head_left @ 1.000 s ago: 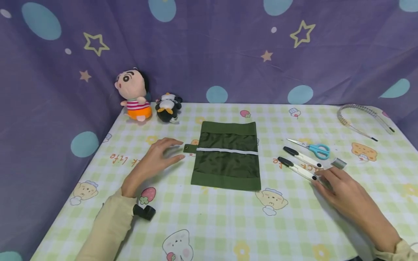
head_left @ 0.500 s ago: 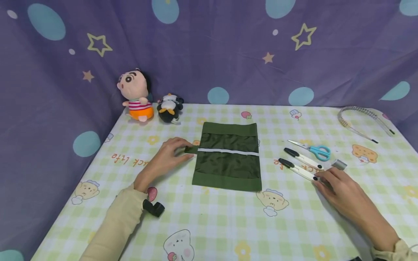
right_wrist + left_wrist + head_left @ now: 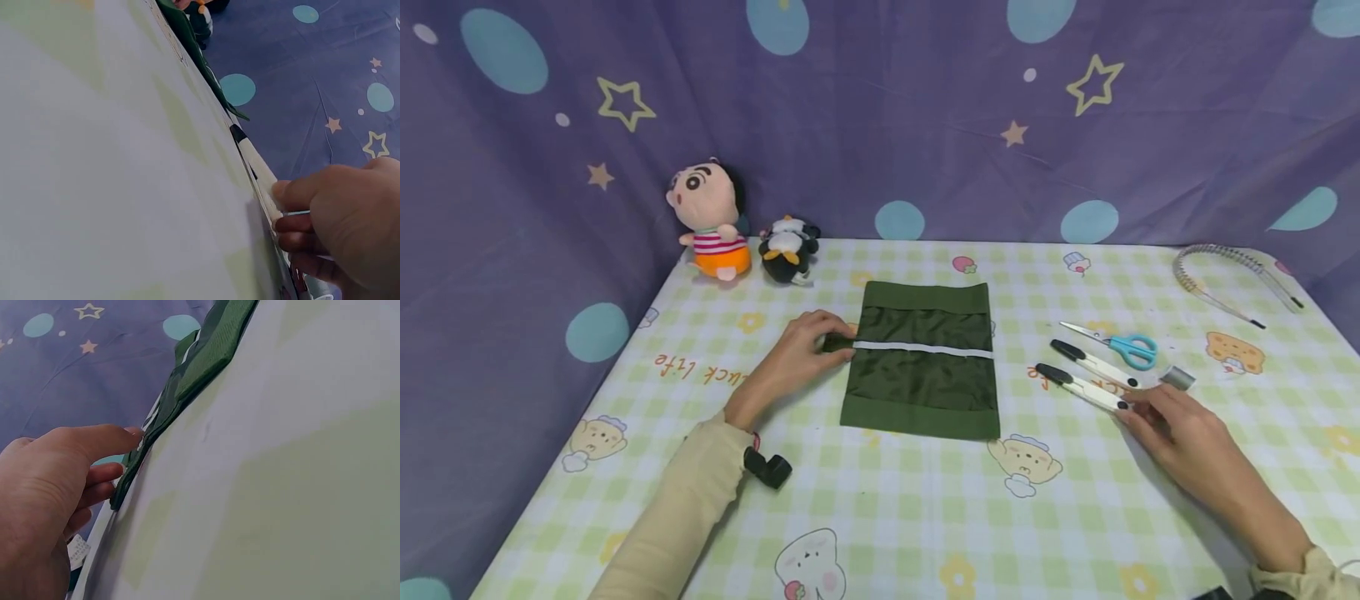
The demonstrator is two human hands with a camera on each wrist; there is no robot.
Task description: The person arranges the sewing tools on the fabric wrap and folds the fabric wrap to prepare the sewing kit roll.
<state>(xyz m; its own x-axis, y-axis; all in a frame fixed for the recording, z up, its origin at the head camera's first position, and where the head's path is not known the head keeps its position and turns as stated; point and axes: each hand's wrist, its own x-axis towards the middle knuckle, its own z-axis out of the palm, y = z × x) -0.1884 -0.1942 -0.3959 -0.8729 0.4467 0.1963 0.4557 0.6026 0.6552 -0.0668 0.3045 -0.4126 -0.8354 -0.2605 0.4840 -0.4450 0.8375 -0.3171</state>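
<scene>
A dark green fabric pouch (image 3: 925,387) lies spread flat mid-table, a white strip across it and a snap tab (image 3: 837,342) on its left edge. My left hand (image 3: 801,354) holds it there, thumb and index finger around the tab. In the left wrist view the thumb touches the pouch's edge (image 3: 159,422). At the right, my right hand (image 3: 1183,433) pinches the rear end of a white pen with a black cap (image 3: 1078,389); the pen lies on or just over the tablecloth. A similar pen (image 3: 1093,363) lies just beyond it.
Blue-handled scissors (image 3: 1131,350) and a small grey object (image 3: 1177,377) lie near the pens. A headband (image 3: 1217,250) is at the far right. A plush doll (image 3: 718,225) and a penguin plush (image 3: 787,248) sit at the back left, before the purple curtain (image 3: 850,125).
My left hand has moved right from beside the tab to the pouch's left edge, its thumb and index finger now around the tab. The right hand stays at the pen's end.
</scene>
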